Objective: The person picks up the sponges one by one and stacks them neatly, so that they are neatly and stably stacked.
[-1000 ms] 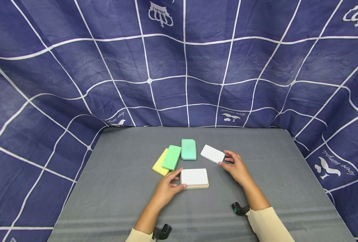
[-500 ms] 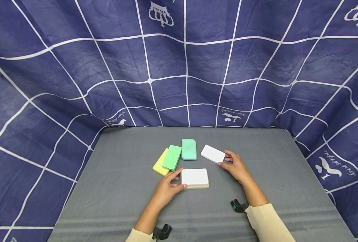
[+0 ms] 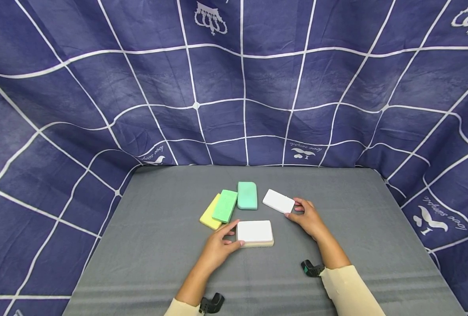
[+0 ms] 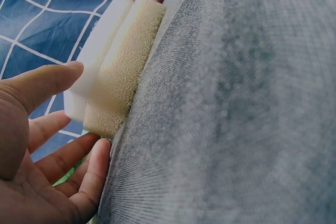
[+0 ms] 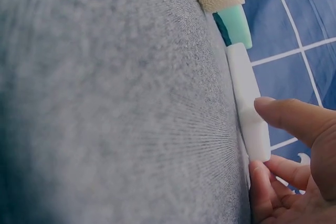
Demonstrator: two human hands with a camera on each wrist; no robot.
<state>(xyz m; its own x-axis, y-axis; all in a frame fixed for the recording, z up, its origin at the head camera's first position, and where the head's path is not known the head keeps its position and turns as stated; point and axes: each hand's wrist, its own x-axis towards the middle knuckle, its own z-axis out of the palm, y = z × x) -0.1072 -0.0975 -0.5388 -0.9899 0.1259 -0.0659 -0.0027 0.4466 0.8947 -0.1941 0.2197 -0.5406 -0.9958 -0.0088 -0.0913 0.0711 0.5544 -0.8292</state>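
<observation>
In the head view, my left hand [image 3: 215,249] grips the left end of a white sponge [image 3: 253,231], thumb at its near corner and index finger at its far corner. That block lies flat on a beige porous sponge [image 4: 124,61]; my lower fingers are by the beige one's end. Farther right, my right hand [image 3: 307,219] holds the right end of another thin white sponge [image 3: 278,201] between thumb and fingers. This one lies low against the table, turned at an angle. Part of each grip is hidden behind the blocks in the wrist views.
A light green sponge [image 3: 225,206] partly overlaps a yellow sponge [image 3: 209,214] left of centre. Beside them lies a teal sponge [image 3: 247,195] with rounded corners. Grey cloth covers the table [image 3: 159,245], and a blue checked curtain [image 3: 265,79] rises behind it.
</observation>
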